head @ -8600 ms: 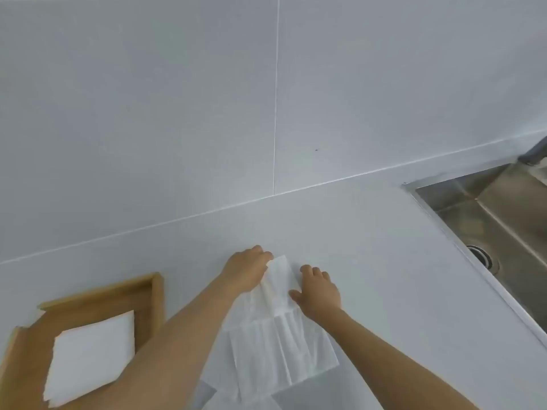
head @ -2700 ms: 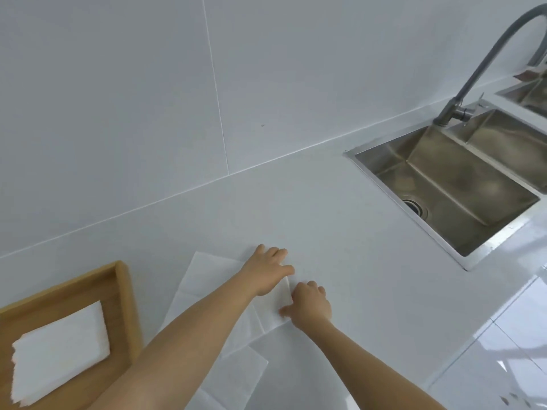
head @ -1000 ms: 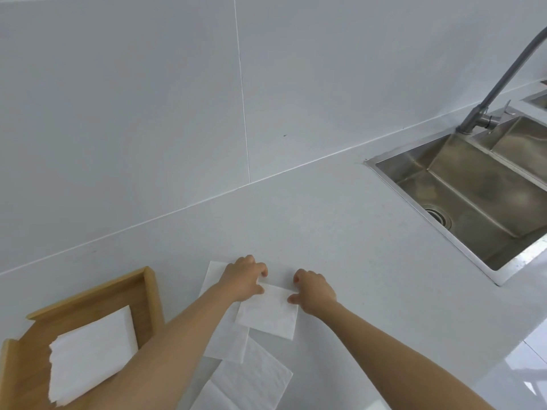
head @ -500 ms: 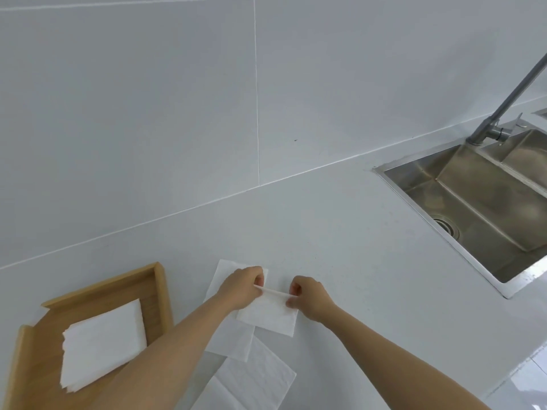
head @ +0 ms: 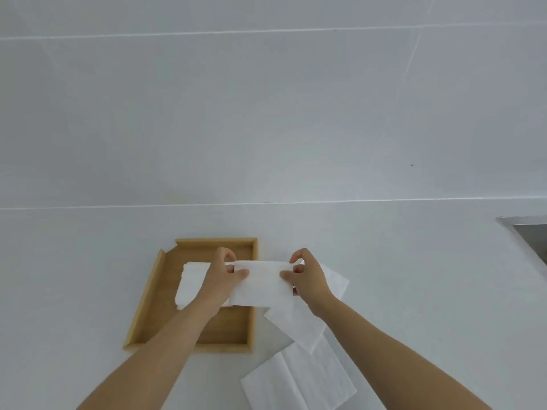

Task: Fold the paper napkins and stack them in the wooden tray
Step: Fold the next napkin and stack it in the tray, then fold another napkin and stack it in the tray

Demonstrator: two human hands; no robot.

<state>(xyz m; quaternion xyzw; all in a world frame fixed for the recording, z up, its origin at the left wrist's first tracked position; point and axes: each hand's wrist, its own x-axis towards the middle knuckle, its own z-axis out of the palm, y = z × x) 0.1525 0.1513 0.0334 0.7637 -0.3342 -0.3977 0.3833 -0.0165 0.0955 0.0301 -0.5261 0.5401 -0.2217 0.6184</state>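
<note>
A folded white napkin [head: 262, 284] hangs in the air between both hands, over the right rim of the wooden tray [head: 148, 303]. My left hand [head: 223, 278] pinches its left end and my right hand [head: 306, 279] pinches its right end. Inside the tray lies a stack of folded napkins [head: 189, 284], partly hidden behind my left hand. Unfolded white napkins [head: 299, 324] lie on the counter to the right of the tray, and another napkin [head: 299, 380] lies nearer to me.
The white counter [head: 414, 276] meets a white tiled wall at the back. A corner of the steel sink [head: 529, 238] shows at the right edge.
Both hands lifted the folded napkin off the counter and carried it left to the tray's right rim. The view swung left, so the sink is nearly out of view.
</note>
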